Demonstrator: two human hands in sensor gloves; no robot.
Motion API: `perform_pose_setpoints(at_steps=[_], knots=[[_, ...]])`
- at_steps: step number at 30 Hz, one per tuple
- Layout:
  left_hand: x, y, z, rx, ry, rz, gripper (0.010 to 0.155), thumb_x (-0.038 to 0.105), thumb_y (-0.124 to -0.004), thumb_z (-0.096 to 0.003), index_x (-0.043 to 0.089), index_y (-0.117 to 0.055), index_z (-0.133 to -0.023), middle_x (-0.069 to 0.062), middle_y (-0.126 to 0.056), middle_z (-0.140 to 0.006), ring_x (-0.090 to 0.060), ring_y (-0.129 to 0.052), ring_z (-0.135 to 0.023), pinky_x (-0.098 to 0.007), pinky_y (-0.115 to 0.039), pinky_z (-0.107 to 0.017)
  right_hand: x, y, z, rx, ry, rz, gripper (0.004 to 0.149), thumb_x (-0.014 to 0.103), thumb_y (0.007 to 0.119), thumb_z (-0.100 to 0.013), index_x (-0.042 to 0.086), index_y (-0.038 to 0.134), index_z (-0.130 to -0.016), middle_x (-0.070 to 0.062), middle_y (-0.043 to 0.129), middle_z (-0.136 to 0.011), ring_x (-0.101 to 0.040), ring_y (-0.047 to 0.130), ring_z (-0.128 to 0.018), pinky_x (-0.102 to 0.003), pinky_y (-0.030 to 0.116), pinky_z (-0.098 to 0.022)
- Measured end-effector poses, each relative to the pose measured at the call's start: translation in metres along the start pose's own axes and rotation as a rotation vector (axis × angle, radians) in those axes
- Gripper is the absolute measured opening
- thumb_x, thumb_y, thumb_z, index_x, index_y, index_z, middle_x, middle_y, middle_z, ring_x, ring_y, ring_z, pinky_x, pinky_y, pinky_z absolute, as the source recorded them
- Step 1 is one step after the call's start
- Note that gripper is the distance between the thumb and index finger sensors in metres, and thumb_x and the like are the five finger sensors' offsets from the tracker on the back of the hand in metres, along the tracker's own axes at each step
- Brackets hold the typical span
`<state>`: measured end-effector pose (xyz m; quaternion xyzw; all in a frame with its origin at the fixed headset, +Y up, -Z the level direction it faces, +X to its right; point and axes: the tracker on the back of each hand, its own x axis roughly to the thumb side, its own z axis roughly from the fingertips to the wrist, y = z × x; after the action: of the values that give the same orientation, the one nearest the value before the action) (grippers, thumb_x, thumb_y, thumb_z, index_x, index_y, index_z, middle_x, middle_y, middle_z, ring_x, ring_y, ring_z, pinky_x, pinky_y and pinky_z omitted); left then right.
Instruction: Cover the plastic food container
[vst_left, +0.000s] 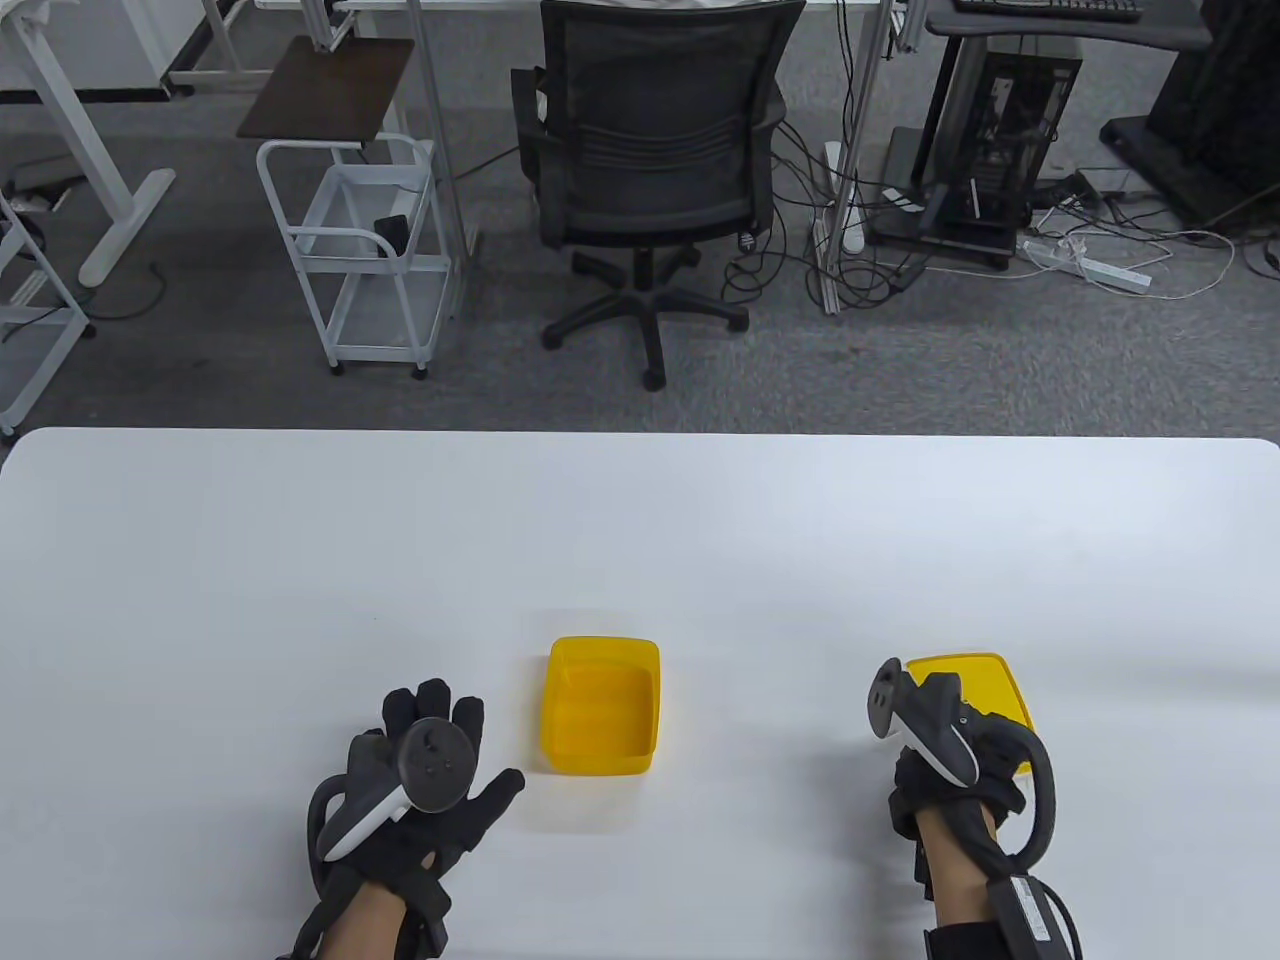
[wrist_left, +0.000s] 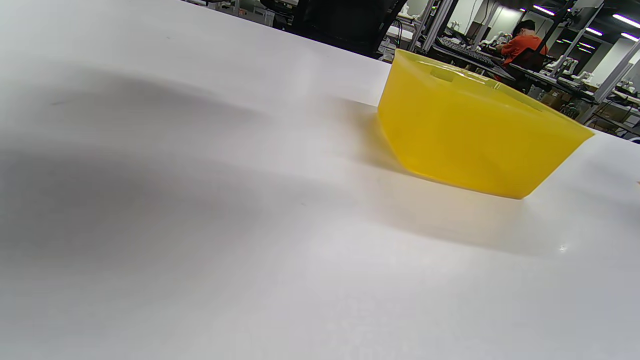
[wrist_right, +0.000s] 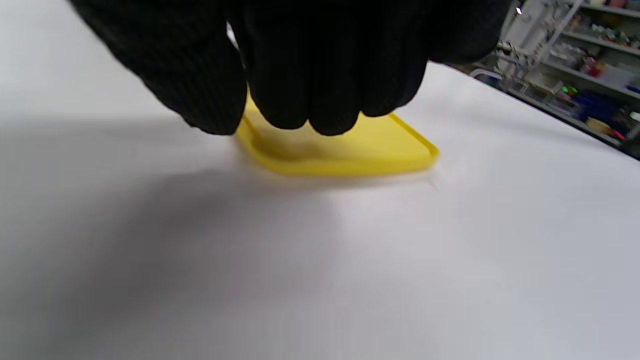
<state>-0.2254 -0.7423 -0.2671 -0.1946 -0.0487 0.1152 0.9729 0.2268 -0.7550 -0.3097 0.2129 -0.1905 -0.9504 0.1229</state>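
Note:
An open yellow plastic container (vst_left: 600, 705) stands on the white table (vst_left: 640, 530) near the front middle; it also shows in the left wrist view (wrist_left: 475, 135). Its flat yellow lid (vst_left: 985, 680) lies on the table to the right. My left hand (vst_left: 450, 730) rests flat with fingers spread, just left of the container and not touching it. My right hand (vst_left: 940, 745) is curled over the lid's near edge. In the right wrist view the fingers (wrist_right: 320, 90) hang bunched right over the lid (wrist_right: 370, 150); the blur hides whether they touch it.
Beyond the table's far edge stand a black office chair (vst_left: 650, 150), a white cart (vst_left: 365, 260) and a computer tower with cables (vst_left: 990, 150) on the floor. Bare tabletop stretches between the container and the lid.

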Motion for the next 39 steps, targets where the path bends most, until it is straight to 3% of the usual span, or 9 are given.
perform_pose_setpoints(at_steps=[2, 7, 14, 19, 24, 29, 30, 34, 39], knots=[[-0.001, 0.001, 0.0, 0.003, 0.002, 0.004, 0.086, 0.066, -0.047, -0.0553, 0.019, -0.012, -0.118, -0.02, 0.009, -0.123, -0.049, 0.011, -0.108, -0.073, -0.009, -0.078, 0.003, 0.004, 0.0, 0.028, 0.013, 0.016, 0.048, 0.041, 0.086, -0.06, 0.009, 0.081, -0.094, -0.018, 0.084, -0.095, -0.042, 0.081, -0.084, -0.059, 0.066, -0.073], [-0.001, 0.001, 0.0, 0.006, 0.001, 0.012, 0.086, 0.066, -0.047, -0.0554, 0.019, -0.012, -0.118, -0.02, 0.009, -0.123, -0.049, 0.011, -0.108, -0.073, -0.009, -0.078, 0.017, 0.01, 0.003, -0.077, -0.007, 0.154, 0.042, 0.038, 0.089, -0.058, 0.009, 0.083, -0.088, -0.016, 0.088, -0.089, -0.04, 0.085, -0.078, -0.058, 0.069, -0.071], [-0.002, 0.002, 0.0, 0.003, 0.007, 0.017, 0.086, 0.066, -0.047, -0.0553, 0.019, -0.012, -0.118, -0.02, 0.009, -0.123, -0.049, 0.011, -0.108, -0.073, -0.009, -0.077, 0.02, 0.011, 0.004, -0.148, -0.03, 0.209, 0.038, 0.036, 0.09, -0.055, 0.008, 0.086, -0.081, -0.015, 0.091, -0.082, -0.039, 0.088, -0.073, -0.058, 0.072, -0.068], [-0.002, 0.002, 0.0, 0.005, 0.008, 0.014, 0.086, 0.066, -0.047, -0.0554, 0.019, -0.012, -0.118, -0.02, 0.009, -0.123, -0.049, 0.012, -0.108, -0.073, -0.008, -0.077, 0.014, -0.007, 0.012, -0.265, 0.001, 0.157, 0.041, 0.039, 0.088, -0.053, 0.008, 0.085, -0.08, -0.015, 0.091, -0.081, -0.038, 0.088, -0.072, -0.057, 0.072, -0.068], [-0.002, 0.002, 0.0, 0.005, 0.004, 0.01, 0.085, 0.066, -0.047, -0.0556, 0.019, -0.012, -0.118, -0.02, 0.008, -0.123, -0.049, 0.011, -0.108, -0.072, -0.008, -0.077, 0.007, -0.038, 0.031, -0.451, 0.059, 0.066, 0.041, 0.037, 0.087, -0.054, 0.006, 0.085, -0.081, -0.016, 0.091, -0.08, -0.039, 0.089, -0.07, -0.058, 0.073, -0.066], [0.0, 0.001, -0.001, 0.011, -0.01, 0.013, 0.085, 0.065, -0.047, -0.0558, 0.019, -0.012, -0.118, -0.02, 0.008, -0.123, -0.049, 0.011, -0.108, -0.073, -0.009, -0.077, -0.002, -0.068, 0.056, -0.541, -0.021, -0.242, 0.041, 0.037, 0.086, -0.054, 0.006, 0.085, -0.081, -0.017, 0.092, -0.08, -0.039, 0.09, -0.068, -0.058, 0.074, -0.065], [0.0, 0.0, -0.001, 0.012, -0.018, 0.018, 0.085, 0.065, -0.047, -0.0558, 0.018, -0.012, -0.118, -0.021, 0.008, -0.123, -0.05, 0.011, -0.107, -0.073, -0.009, -0.077, -0.004, -0.075, 0.064, -0.545, -0.08, -0.398, 0.041, 0.037, 0.086, -0.054, 0.006, 0.085, -0.081, -0.017, 0.091, -0.08, -0.039, 0.089, -0.068, -0.058, 0.074, -0.065], [0.007, 0.003, 0.001, 0.047, -0.067, 0.075, 0.084, 0.064, -0.046, -0.0564, 0.017, -0.013, -0.118, -0.021, 0.007, -0.123, -0.05, 0.01, -0.107, -0.073, -0.01, -0.077, -0.004, -0.085, 0.084, -0.546, -0.302, -0.749, 0.041, 0.038, 0.085, -0.055, 0.006, 0.084, -0.081, -0.016, 0.091, -0.08, -0.038, 0.089, -0.069, -0.057, 0.074, -0.065], [0.027, 0.014, 0.007, 0.155, -0.178, 0.208, 0.083, 0.064, -0.046, -0.0573, 0.016, -0.016, -0.118, -0.023, 0.0, -0.125, -0.052, 0.006, -0.108, -0.073, -0.013, -0.077, 0.007, -0.084, 0.099, -0.457, -0.542, -1.09, 0.041, 0.038, 0.084, -0.056, 0.007, 0.083, -0.083, -0.015, 0.09, -0.081, -0.038, 0.089, -0.07, -0.057, 0.073, -0.066]])
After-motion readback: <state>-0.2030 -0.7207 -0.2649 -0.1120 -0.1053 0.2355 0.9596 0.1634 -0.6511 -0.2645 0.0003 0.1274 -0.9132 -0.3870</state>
